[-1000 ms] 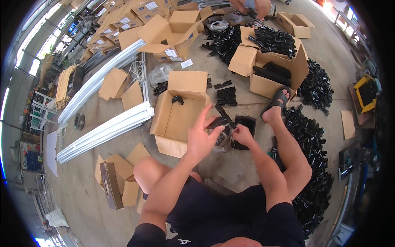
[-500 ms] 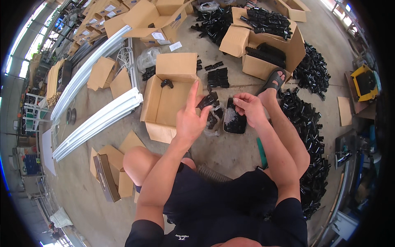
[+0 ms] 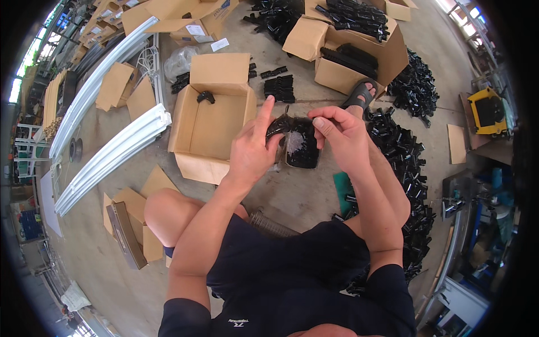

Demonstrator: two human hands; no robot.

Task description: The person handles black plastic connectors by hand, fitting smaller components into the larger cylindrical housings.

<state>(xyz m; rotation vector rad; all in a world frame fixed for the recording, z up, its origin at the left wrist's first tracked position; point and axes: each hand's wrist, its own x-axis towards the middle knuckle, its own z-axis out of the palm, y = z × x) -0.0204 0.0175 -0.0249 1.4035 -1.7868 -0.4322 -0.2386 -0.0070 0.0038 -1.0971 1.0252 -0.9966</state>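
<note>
My left hand (image 3: 250, 150) is closed round a black plastic part (image 3: 277, 127) with its thumb, while its index finger points up and away. To its right, my right hand (image 3: 343, 135) pinches thumb and fingertips together; what lies between them, if anything, is too small to make out. Between my hands on the floor stands a small open container (image 3: 304, 149) of tiny dark pieces, with clear plastic film over part of it. On the left, an open cardboard box (image 3: 185, 129) has a black angled part (image 3: 206, 97) in it.
Neat black parts (image 3: 279, 89) lie beyond my hands. A larger box (image 3: 387, 59) with black pieces stands far right, next to my sandalled foot (image 3: 361, 96). Loose black parts (image 3: 412, 163) are heaped along my right. Long white profiles (image 3: 118, 157) lie left.
The view has shifted, so the scene sits further left and up. My right hand has come closer to my left. The left still grips the black plastic part.
</note>
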